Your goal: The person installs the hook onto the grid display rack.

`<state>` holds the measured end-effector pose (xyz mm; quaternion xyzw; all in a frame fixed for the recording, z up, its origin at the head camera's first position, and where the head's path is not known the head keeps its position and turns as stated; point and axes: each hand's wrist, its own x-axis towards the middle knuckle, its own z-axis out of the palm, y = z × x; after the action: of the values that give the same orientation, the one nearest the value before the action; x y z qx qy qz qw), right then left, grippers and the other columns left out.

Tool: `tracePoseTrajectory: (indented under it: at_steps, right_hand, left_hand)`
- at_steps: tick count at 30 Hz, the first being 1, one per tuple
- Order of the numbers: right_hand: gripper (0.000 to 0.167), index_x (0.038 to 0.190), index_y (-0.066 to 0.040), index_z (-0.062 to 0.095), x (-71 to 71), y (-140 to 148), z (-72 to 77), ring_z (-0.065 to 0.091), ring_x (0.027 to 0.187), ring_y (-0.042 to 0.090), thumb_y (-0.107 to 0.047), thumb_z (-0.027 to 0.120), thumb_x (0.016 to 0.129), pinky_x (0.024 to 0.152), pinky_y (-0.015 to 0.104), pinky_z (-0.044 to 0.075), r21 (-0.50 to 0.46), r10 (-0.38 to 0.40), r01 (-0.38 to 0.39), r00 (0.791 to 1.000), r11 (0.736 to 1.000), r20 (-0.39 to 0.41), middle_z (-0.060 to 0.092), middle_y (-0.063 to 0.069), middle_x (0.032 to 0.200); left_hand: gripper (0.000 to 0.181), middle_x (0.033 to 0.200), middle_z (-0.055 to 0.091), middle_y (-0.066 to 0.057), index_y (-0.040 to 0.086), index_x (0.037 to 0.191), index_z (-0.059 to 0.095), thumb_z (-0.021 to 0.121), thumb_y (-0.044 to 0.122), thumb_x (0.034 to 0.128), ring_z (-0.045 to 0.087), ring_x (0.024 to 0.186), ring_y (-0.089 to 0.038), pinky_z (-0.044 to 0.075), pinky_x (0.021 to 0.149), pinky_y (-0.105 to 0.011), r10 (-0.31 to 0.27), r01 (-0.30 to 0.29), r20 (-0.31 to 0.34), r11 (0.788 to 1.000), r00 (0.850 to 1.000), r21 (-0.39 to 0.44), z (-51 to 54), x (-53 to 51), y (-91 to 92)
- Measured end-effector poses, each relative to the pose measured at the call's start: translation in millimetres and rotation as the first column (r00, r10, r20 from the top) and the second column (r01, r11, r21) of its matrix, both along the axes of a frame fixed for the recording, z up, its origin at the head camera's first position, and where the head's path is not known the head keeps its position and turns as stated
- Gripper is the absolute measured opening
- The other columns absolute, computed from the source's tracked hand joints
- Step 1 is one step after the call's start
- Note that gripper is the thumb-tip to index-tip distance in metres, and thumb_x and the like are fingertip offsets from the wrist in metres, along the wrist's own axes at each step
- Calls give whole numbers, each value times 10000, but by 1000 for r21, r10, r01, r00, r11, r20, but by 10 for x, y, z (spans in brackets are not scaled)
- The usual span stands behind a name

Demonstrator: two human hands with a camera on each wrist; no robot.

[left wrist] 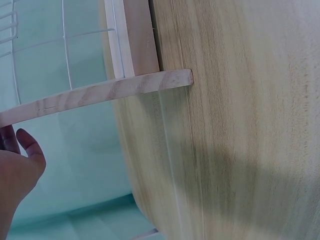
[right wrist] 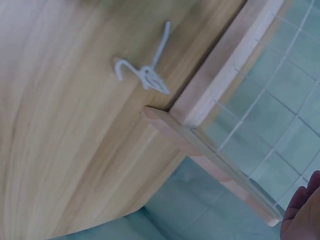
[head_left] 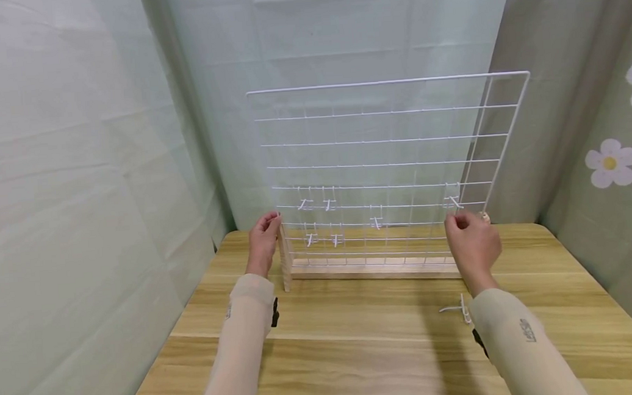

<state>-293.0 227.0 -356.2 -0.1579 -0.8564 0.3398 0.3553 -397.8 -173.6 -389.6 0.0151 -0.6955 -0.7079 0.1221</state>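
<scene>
A white wire grid rack stands upright in a wooden base. My left hand holds the top of the left wooden upright; in the left wrist view its fingers reach the upright's edge, the thumb lying a little apart. On the right, my right hand has bent fingers just below a white wire hook hanging on the grid. Whether the fingertips touch that hook is hidden. Only a few fingers show in the right wrist view, beside the other wooden upright.
Several more white hooks hang on the grid's lower left and middle. A loose hook lies on the wood-grain table, near my right forearm. Pale curtains enclose the table at the back and sides.
</scene>
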Motion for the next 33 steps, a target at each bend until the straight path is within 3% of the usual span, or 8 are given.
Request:
tracePoseTrajectory:
  at_steps: [6,19,33]
  right_hand:
    - [360,997,-44,741,72,76,-111,642,858,349,-358,567,969,739,490,438,-41,27,-25,998,999,52,718,156,950]
    - [239,975,-37,754,145,255,-334,663,794,306,-241,639,928,701,375,421,-58,128,-125,991,990,47,729,156,895]
    - [208,980,-3,752,328,388,-624,631,725,156,-190,680,925,613,276,447,-69,248,-240,959,968,137,726,137,872]
  left_hand:
    - [391,1246,554,-81,51,1309,570,567,312,1017,496,1143,-211,407,1026,-398,-19,19,23,1000,1000,-19,17,17,-6]
    - [407,1270,544,-83,45,1336,547,542,313,1030,489,1151,-215,396,1038,-407,-36,37,46,999,998,-24,51,43,-22]
    - [391,1251,547,-66,53,1317,556,544,317,1028,486,1142,-203,396,1033,-404,-34,35,36,999,999,-24,47,47,-9]
